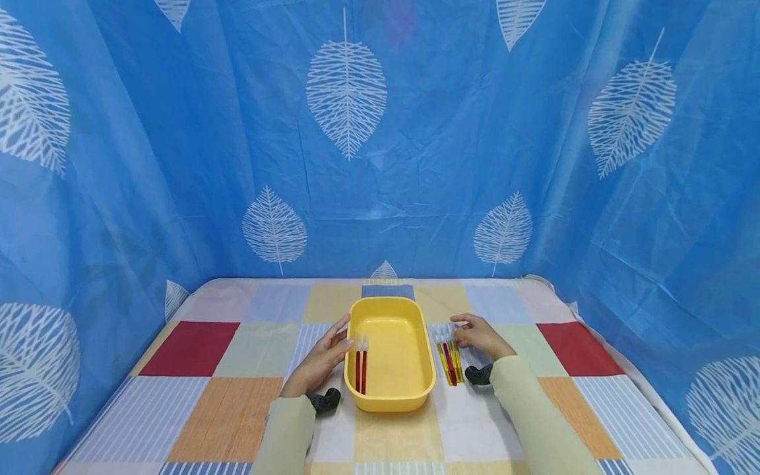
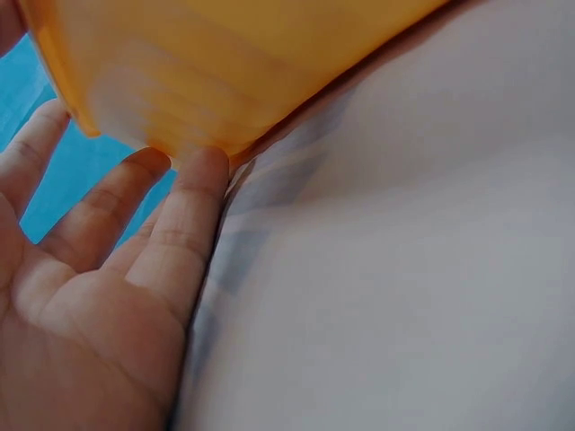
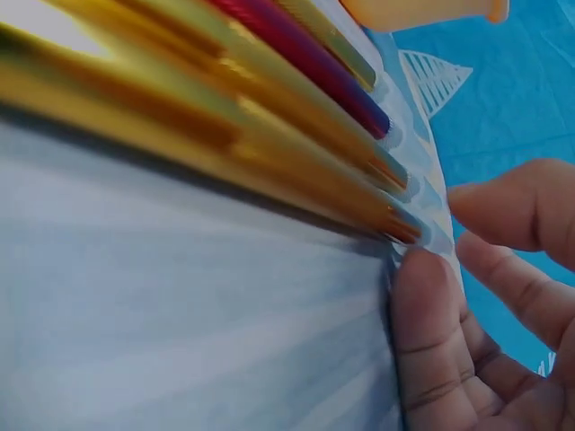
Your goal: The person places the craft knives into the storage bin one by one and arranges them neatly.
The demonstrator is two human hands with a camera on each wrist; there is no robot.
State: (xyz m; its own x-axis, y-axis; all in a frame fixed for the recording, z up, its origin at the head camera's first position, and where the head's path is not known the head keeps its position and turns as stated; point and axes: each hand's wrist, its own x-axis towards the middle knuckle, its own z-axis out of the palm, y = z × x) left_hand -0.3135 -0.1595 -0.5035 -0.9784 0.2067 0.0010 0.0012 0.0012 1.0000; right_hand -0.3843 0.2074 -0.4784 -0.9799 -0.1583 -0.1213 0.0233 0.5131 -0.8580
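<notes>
A yellow tray stands on the table with two red pens lying at its left side, white tips pointing away. My left hand is at the tray's left wall; in the left wrist view its fairly straight fingers touch the tray's outer side. Right of the tray lies a row of several gold-yellow pens and a red pen. My right hand is at their clear-capped far ends. In the right wrist view its fingers are spread beside the caps, around nothing.
A patchwork cloth covers the table. Blue curtains with white leaf prints surround its back and sides. A black device is at the left wrist and another at the right.
</notes>
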